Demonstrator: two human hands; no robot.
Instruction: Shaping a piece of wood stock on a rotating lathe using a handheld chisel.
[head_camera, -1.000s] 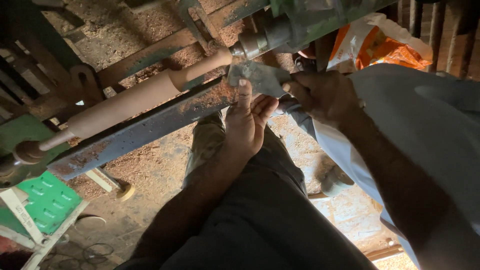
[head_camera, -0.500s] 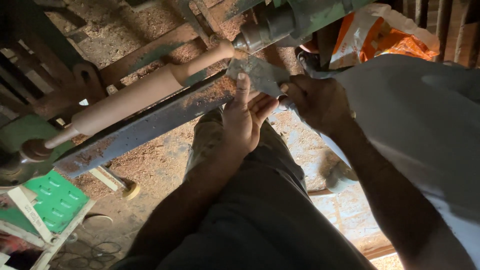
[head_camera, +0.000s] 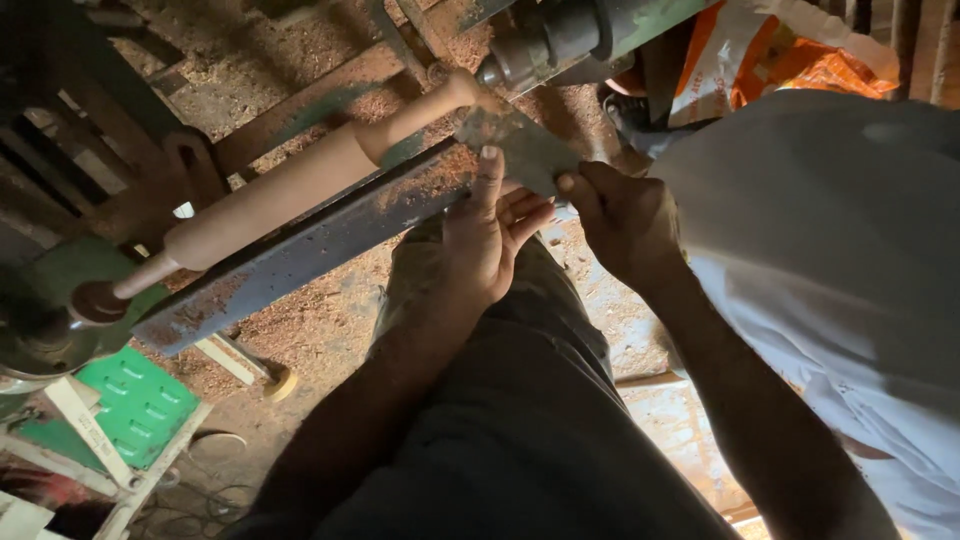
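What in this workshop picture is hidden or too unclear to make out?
All from the head view:
- The left hand and right hand hold a grey metal piece; where its tip meets the turned wooden spindle is too blurred to tell.
- The metal piece's lower edge is covered by the fingers.
- The green lathe head is cut off by the top edge.
- The spindle's far end sits in shadow at the left edge.

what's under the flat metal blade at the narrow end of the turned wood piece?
Under the metal blade: left hand fingers and the steel rest bar. Right hand pinches its edge. Whether it touches the wood piece is hidden.
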